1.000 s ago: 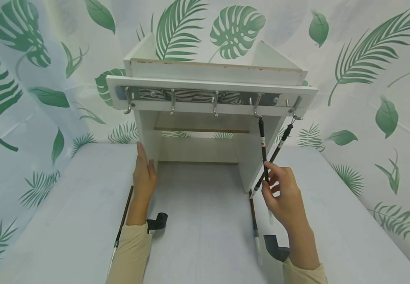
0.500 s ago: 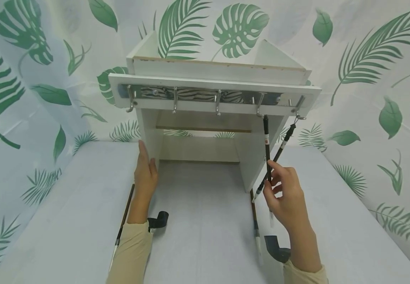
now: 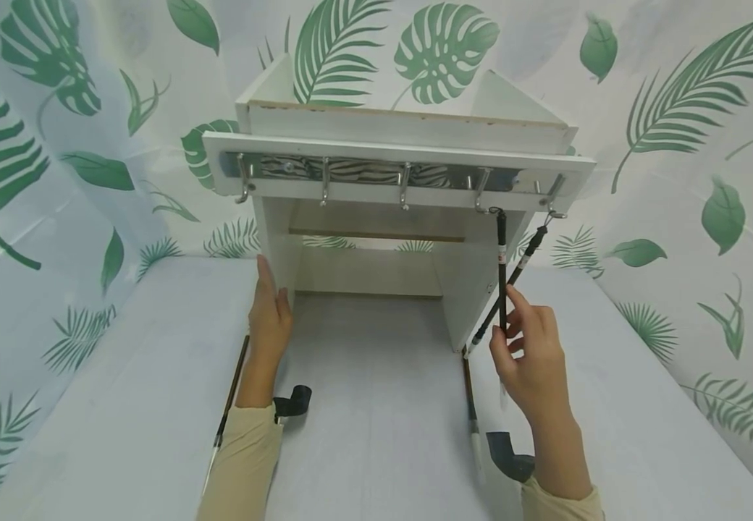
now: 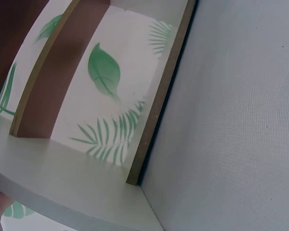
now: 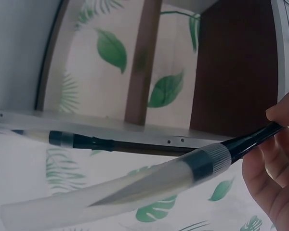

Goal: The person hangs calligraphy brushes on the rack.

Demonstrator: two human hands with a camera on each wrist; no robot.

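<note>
My right hand pinches a dark calligraphy brush by its handle, bristles down. In the right wrist view its pale, dark-tipped bristles sit inside a clear plastic cap. The brush's hanging loop is right beside the tip of the fourth hook. A second calligraphy brush hangs slanted by its cord from the rightmost hook, behind the held one. My left hand, fingers straight, lies along the left side panel of the white shelf unit.
A white rail with several metal hooks runs across the unit's front. One brush lies on the table near the unit's right foot, another beside my left forearm. Dark curved wrist mounts stick out from both wrists. Leaf-printed cloth surrounds the table.
The held brush has shifted right with my right hand, its loop end moving rightward from the fourth hook's tip. The view has drifted slightly; my left hand stays at the panel.
</note>
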